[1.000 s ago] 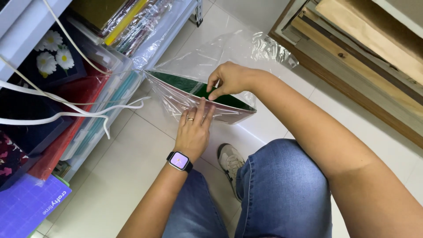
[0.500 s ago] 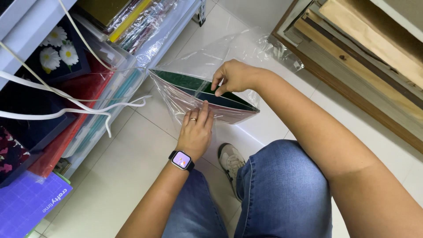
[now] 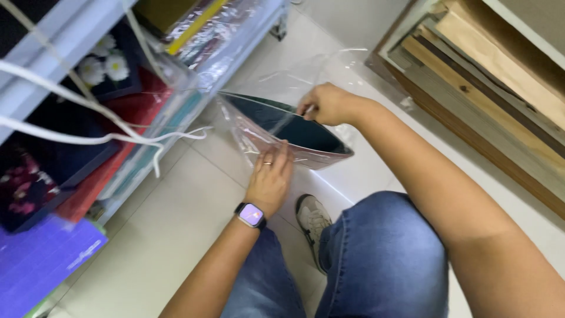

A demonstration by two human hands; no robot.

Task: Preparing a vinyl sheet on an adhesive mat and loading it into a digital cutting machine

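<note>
A clear plastic bag [image 3: 247, 138] lies on its side on the white floor, with a dark green flat board [image 3: 282, 121] partly inside it. My left hand [image 3: 271, 176], with a ring and a smartwatch on the wrist, presses flat on the near side of the bag. At the bag's upper edge my right hand [image 3: 326, 103] pinches the plastic next to the board. My bent knee in blue jeans [image 3: 382, 253] and a grey shoe [image 3: 312, 221] are below the bag.
A low shelf [image 3: 194, 100] on the left holds plastic-wrapped boards, a dark panel with white flowers [image 3: 103, 68] and a purple sheet [image 3: 41, 259]. White cords [image 3: 88, 138] hang across it. Wooden frames [image 3: 488, 76] lean at the right. White floor tiles [image 3: 147, 247] lie in front.
The bag's mouth has been pulled wider and the green board shows more inside. My right hand has shifted a little right along the upper edge; my left hand stays pressed on the bag.
</note>
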